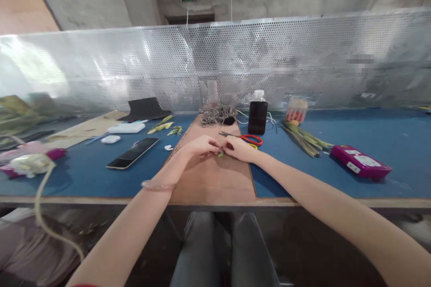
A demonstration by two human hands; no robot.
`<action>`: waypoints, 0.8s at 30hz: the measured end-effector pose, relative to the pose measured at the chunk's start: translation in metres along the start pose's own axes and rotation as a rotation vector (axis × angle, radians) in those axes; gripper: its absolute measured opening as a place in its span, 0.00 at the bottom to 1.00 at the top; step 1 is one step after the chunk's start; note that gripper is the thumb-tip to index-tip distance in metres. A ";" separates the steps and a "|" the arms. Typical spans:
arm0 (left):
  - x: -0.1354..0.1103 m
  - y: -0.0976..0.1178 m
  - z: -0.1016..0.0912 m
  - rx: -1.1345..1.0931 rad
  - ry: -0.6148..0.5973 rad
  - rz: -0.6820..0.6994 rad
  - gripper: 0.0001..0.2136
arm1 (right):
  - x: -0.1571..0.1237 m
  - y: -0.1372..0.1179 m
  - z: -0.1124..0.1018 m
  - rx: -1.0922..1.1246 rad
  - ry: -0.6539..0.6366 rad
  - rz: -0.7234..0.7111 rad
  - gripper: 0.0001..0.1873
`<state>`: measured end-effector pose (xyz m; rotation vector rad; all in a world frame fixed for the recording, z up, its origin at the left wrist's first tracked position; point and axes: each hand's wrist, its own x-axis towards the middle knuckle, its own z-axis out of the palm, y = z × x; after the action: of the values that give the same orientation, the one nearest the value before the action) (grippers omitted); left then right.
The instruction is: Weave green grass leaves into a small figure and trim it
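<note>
Over the brown board, my left hand and my right hand meet with their fingers bent in a pinch. Between the fingertips shows a small green piece of plant, partly hidden by the fingers, and both hands seem to grip it. Just behind my right hand lie red-handled scissors, their blades pointing left. A bit of yellow handle shows beside them. Farther back on the board sits a tangled heap of grey string.
Left on the blue table are a phone, a white earphone case, an earbud and green leaf pieces. To the right stand a dark bottle, long stalks and a purple box. A perforated metal screen rises behind.
</note>
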<state>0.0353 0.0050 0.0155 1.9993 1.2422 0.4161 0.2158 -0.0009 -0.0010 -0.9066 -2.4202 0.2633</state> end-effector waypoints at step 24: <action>0.000 0.001 0.004 -0.108 0.012 -0.113 0.14 | -0.001 0.000 -0.002 0.073 0.044 0.043 0.02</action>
<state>0.0383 0.0028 0.0133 1.8293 1.3056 0.4306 0.2172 -0.0017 0.0001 -0.9228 -2.3370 0.3422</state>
